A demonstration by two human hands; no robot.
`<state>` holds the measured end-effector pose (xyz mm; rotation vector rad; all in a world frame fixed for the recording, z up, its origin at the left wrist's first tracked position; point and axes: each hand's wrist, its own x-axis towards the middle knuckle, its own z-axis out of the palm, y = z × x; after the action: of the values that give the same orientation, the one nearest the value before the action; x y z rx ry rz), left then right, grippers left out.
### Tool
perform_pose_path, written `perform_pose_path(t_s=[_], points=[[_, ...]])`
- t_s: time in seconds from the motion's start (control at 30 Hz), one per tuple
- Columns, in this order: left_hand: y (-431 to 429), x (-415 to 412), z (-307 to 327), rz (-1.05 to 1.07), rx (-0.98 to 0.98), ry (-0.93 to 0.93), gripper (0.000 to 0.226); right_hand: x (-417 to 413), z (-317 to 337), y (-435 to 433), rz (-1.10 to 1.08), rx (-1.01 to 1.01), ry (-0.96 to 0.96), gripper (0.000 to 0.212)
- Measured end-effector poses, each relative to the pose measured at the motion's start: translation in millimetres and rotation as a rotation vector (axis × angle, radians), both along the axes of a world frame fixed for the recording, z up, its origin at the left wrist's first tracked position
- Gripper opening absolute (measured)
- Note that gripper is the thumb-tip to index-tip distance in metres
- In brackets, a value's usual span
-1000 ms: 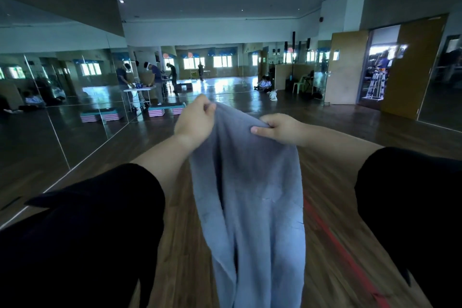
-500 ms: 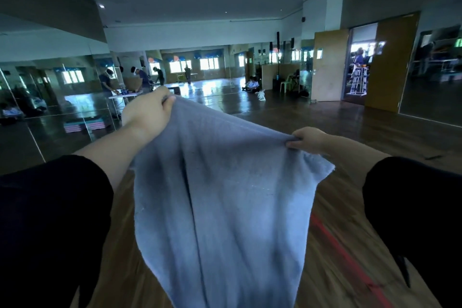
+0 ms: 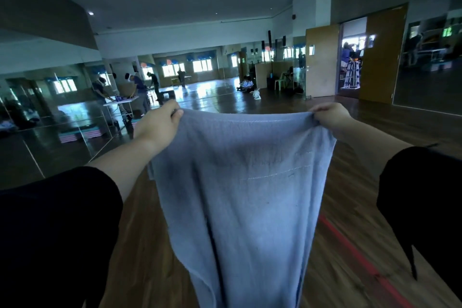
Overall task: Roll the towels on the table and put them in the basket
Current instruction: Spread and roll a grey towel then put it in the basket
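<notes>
Head view, the only one we've got: a pale blue towel [image 3: 240, 182] hangs dead centre, held up in the air and falling away to six o'clock, out past the bottom edge. The left hand [image 3: 157, 125] at nine o'clock pinches the top left corner between thumb and curled fingers. The right hand [image 3: 330, 116] at three o'clock does the same on the top right corner. The top hem runs between them, nearly straight with a slight dip. Both arms are stretched out, black sleeves [image 3: 50, 232] low at either side. This cloth looks soft and limp, folding into long vertical creases under its own weight, so I'd call it light, floppy and in no way fragile. The nap should give plenty of grip, no slipping likely. The corners look like the right places to hold it for spreading. For rolling I'd expect it wants laying flat and taking up from one short end. No surface and no basket in shot, so where it lands I can't say. Below is a dark wooden floor [image 3: 362, 182] with a red line [image 3: 350, 245] running toward five o'clock. Mirrors [image 3: 50, 107] line the wall at nine to ten o'clock, people [image 3: 136, 87] stand far off at ten, and a wooden door [image 3: 321, 62] sits at two o'clock.
</notes>
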<state>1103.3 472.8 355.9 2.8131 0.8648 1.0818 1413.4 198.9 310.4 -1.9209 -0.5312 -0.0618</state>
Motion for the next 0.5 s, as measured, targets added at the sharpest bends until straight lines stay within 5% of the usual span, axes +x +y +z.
perform_pose_path(t_s=[0.1,0.3,0.5], points=[[5.2,11.3,-1.0,-0.002,0.035,0.022,0.022,2.5,0.1,-14.0,0.079,-0.111,-0.098,0.006],[8.9,64.2,-3.5,-0.02,0.026,0.056,0.022,35.1,2.2,-24.8,0.039,-0.168,-0.25,0.043],[-5.6,143.6,1.3,-0.078,0.012,0.049,0.025,99.4,22.0,-26.8,-0.048,-0.118,-0.306,0.024]])
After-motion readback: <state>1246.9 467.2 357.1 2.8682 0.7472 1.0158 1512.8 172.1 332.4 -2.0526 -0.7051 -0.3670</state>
